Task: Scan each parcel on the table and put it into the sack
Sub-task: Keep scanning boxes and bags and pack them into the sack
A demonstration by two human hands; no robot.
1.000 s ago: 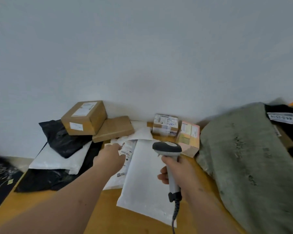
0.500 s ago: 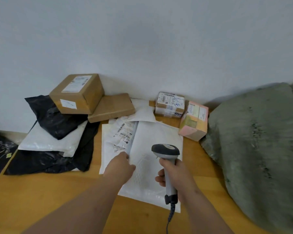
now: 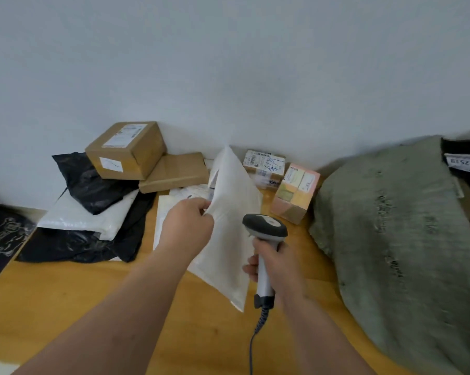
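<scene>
Centre frame: white mailer (image 3: 232,212) tilted up off table (image 3: 66,307)
L hand (image 3: 186,226): pinches mailer's left edge
R hand (image 3: 275,263): wrapped round scanner (image 3: 265,231) handle
Right side: grey-green sack (image 3: 404,239)

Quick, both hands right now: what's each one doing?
Left hand: closed, pinching the edge of the white padded envelope, which is tilted up off the table.
Right hand: closed around the handle of the barcode scanner.

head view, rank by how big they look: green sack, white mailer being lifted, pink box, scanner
1. green sack
2. white mailer
3 and 4. pink box and scanner: look alike, and the scanner is nearer the camera, so unranked.
</scene>
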